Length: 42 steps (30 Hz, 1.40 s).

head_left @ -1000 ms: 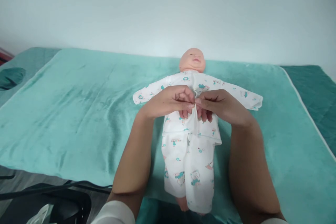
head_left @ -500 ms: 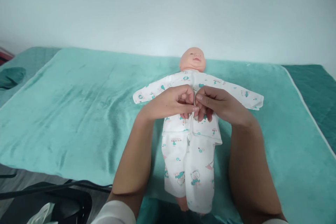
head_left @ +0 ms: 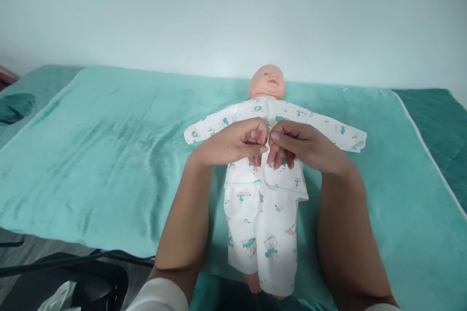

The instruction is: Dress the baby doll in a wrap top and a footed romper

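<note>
Centre: my left hand [head_left: 233,142] and right hand [head_left: 304,145] meet thumb to thumb over the chest of a doll [head_left: 267,82]. Each hand is closed narrow, thumb and forefinger pinched on one front edge of the printed top [head_left: 282,180] where its two halves meet. The other fingers curl under and rest on the fabric. Whether a fastener lies between the fingertips I cannot tell; the knuckles hide it. Below the pinch the two front edges hang together in a short seam down to the hem.

The printed top is on the doll, white with small teal figures. Both its sleeves are spread flat sideways, one sleeve [head_left: 207,129] past my left wrist, the other sleeve [head_left: 343,133] past my right. Matching trousers [head_left: 262,238] cover the legs, and a bare foot [head_left: 253,283] shows at the cuff nearest me. The doll lies on its back, face up, head away from me, between my forearms.

Ground: a teal blanket [head_left: 109,155] lies under the doll and spreads wide to either side. A darker green cover [head_left: 438,121] shows beyond the blanket's pale border at the right. A plain pale wall [head_left: 233,14] stands behind. A dark object [head_left: 73,277] sits off the near edge at lower left.
</note>
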Tool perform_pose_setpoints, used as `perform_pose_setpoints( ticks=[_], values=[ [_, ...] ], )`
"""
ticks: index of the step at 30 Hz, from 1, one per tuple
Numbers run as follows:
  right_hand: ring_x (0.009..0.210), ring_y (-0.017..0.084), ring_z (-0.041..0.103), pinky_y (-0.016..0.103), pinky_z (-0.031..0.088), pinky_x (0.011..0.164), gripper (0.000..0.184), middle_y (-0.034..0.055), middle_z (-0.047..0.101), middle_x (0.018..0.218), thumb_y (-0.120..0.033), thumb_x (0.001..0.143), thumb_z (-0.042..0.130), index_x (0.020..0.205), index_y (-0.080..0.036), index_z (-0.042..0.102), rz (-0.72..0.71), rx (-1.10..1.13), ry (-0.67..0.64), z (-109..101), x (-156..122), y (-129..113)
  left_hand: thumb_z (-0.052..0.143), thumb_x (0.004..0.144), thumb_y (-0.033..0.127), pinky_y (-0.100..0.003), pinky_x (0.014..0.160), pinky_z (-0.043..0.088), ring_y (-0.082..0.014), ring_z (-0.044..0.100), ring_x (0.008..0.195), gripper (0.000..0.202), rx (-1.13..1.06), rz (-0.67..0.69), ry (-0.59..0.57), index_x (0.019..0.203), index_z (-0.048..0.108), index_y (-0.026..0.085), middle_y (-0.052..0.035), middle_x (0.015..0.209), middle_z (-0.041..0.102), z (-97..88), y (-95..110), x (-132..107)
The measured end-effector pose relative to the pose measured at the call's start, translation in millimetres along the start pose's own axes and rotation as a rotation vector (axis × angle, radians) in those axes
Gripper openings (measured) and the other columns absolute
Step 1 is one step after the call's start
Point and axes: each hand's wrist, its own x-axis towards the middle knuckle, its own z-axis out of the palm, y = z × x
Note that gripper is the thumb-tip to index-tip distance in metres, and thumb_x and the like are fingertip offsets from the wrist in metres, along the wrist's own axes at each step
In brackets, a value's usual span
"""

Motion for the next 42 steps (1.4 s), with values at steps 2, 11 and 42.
perform_pose_setpoints(
  ticks=[2,11,42],
  values=[
    [0.068,0.015,0.072,0.023,0.050,0.052,0.040,0.0054,0.076,0.080,-0.058,0.099,0.056,0.089,-0.020,0.060,-0.003,-0.012,-0.010,-0.1,0.1,-0.2,0.067,0.090,0.023,-0.024,0.057,0.056,-0.0115,0.068,0.059,0.016,-0.001,0.005,-0.012,0.089,0.051,0.020,0.0029,0.071,0.067,-1.3,-1.4,-0.2],
    [0.071,0.015,0.071,0.021,0.049,0.053,0.020,0.0023,0.074,0.083,-0.038,0.092,0.070,0.100,-0.022,0.061,0.057,-0.085,-0.001,0.7,-0.5,-1.6,0.069,0.092,0.029,-0.020,0.048,0.049,-0.0087,0.062,0.051,0.020,-0.051,0.052,-0.061,0.092,0.052,0.019,0.0050,0.067,0.063,-6.1,-9.4,-0.2],
    [0.067,0.013,0.068,0.023,0.051,0.055,0.018,0.0021,0.073,0.078,-0.039,0.096,0.065,0.096,-0.021,0.062,-0.047,0.000,-0.045,-0.7,0.0,0.2,0.079,0.082,0.029,-0.019,0.047,0.049,-0.0082,0.062,0.051,0.022,-0.025,-0.076,-0.072,0.094,0.065,0.019,0.0004,0.075,0.073,-14.9,-9.8,-2.1]
  ],
)
